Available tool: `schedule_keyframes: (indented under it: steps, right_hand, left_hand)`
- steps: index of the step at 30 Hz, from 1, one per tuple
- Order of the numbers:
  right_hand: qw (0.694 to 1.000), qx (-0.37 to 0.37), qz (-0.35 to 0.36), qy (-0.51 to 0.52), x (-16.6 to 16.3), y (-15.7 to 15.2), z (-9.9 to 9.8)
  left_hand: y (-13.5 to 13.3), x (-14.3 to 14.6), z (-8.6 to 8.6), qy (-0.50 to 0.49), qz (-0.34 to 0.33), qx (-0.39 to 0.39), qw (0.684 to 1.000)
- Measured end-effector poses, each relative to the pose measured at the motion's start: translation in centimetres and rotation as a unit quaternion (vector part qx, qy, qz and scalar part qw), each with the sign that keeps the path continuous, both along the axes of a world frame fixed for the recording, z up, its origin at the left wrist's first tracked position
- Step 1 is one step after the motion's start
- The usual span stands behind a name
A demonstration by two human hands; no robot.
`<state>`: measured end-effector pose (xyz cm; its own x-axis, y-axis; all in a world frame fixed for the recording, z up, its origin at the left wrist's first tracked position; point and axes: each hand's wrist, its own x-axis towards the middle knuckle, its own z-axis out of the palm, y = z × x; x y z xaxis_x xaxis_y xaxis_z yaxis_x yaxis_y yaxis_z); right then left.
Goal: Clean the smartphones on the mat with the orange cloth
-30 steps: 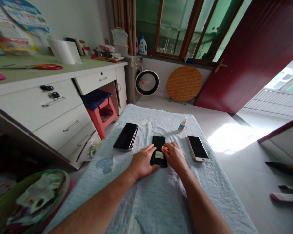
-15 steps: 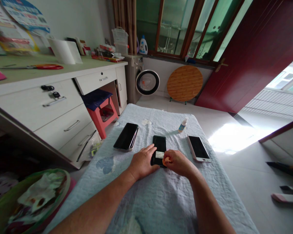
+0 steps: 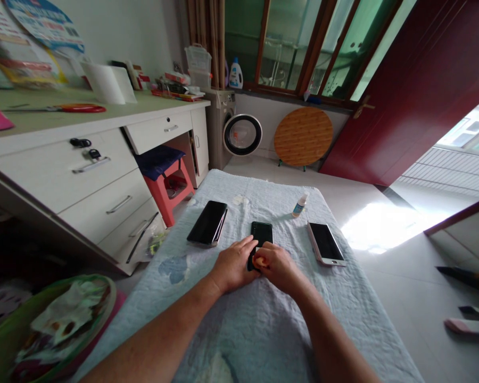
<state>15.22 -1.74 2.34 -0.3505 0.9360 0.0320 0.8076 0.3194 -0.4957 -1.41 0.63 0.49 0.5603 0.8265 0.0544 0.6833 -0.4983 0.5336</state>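
Note:
A black phone (image 3: pixel 262 231) lies on the pale blue cloth cover (image 3: pixel 239 330), its lower part mostly behind my hands. My left hand (image 3: pixel 234 261) rests along the phone's left edge, fingers stretched out and touching it. In my right hand (image 3: pixel 278 265) a small orange cloth (image 3: pixel 260 261) is bunched, pressed on the phone's lower part. A white label on the phone is largely covered by that hand. To the left lie stacked dark phones (image 3: pixel 208 222). A white phone with a dark screen (image 3: pixel 326 243) is on the right, and a small spray bottle (image 3: pixel 299 205) stands behind it.
A white desk with drawers (image 3: pixel 91 175) runs along the left, with a red stool (image 3: pixel 171 186) beside it. A basket (image 3: pixel 104 303) stands at lower left. Farther back are a washing machine with its door open (image 3: pixel 242 134) and a round wooden board (image 3: pixel 303 136).
My right hand, with the orange cloth, has moved left across the phone's lower part and now covers most of the white label. My left hand has stayed in place.

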Motion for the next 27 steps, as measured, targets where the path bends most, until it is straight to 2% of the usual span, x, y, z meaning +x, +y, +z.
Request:
schedule_keyframes:
  steps: [5, 16, 27]
  right_hand:
    - [0.999, 0.029, 0.026, 0.025, -0.8, -0.1, -0.4]
    - [0.997, -0.062, 0.014, -0.034, 0.9, -0.4, 1.3]
    - [0.996, -0.078, -0.012, -0.032, 3.3, 0.0, 1.4]
  left_hand:
    - [0.3, -0.4, 0.1, -0.005, -0.020, -0.023, 1.000]
    - [0.7, -0.8, 0.1, -0.023, -0.024, -0.057, 0.998]
    - [0.7, -0.8, 0.1, -0.036, -0.022, -0.066, 0.997]
